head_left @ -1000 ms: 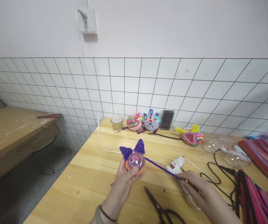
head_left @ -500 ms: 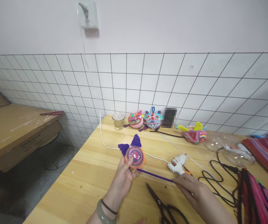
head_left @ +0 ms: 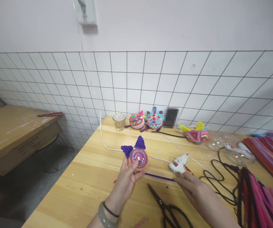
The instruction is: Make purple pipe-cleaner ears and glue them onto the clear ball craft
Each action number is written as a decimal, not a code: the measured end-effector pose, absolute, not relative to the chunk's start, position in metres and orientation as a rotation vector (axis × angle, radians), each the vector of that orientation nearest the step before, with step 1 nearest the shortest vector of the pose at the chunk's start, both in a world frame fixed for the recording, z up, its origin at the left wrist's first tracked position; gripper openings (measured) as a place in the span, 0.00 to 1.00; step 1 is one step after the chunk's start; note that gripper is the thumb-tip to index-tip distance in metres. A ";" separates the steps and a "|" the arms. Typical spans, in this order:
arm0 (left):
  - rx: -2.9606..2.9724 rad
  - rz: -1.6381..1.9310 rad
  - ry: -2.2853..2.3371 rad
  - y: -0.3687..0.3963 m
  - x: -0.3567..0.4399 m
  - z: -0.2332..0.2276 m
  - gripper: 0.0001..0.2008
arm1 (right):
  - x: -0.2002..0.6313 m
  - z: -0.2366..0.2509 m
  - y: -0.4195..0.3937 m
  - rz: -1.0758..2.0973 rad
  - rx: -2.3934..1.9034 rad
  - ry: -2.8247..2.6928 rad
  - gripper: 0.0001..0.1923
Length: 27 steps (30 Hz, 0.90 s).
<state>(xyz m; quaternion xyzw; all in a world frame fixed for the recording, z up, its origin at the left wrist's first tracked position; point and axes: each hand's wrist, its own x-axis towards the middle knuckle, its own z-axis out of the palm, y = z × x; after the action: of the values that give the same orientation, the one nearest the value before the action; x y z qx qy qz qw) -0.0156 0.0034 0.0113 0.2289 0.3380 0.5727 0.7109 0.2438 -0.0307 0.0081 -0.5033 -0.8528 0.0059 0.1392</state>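
Observation:
My left hand (head_left: 128, 174) is closed around a round craft ornament (head_left: 139, 155), thumb on its clear, shiny front. Pink and purple rings show inside it, with an orange rim, and two purple pipe-cleaner ears (head_left: 140, 142) stick up from its top. Between the fingertips of my right hand (head_left: 191, 186) is the end of a purple pipe cleaner (head_left: 159, 176). Its other end runs to the underside of the ornament, where my left fingers hide it. Black-handled scissors (head_left: 162, 204) lie between my forearms. Just beyond my right hand rests a white glue gun (head_left: 179, 163).
Finished craft animals (head_left: 154, 122) and a glass cup (head_left: 119, 123) stand along the tiled wall. At right are clear plastic shells (head_left: 238, 157), a tangled black cable (head_left: 218, 180) and bundles of pipe cleaners (head_left: 261, 196). A white cord (head_left: 110, 148) crosses the table.
The view has shifted slightly. The ornament is turned a little in my left hand, and the purple pipe cleaner's visible length is shorter. Both hands keep their hold.

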 end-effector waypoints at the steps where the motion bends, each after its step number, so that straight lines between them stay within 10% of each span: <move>1: 0.508 1.274 0.756 0.003 -0.015 0.012 0.17 | 0.243 0.008 -0.031 0.028 -1.449 -2.459 0.15; 27: 0.574 1.219 0.632 -0.007 -0.011 0.021 0.26 | 0.154 0.021 -0.025 0.433 -1.425 -2.322 0.10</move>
<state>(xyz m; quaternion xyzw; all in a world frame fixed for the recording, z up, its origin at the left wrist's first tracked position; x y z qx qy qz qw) -0.0108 -0.0069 0.0209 0.2613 0.2875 0.5550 0.7356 0.1540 -0.0254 0.0209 -0.5071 -0.8264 0.1540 0.1905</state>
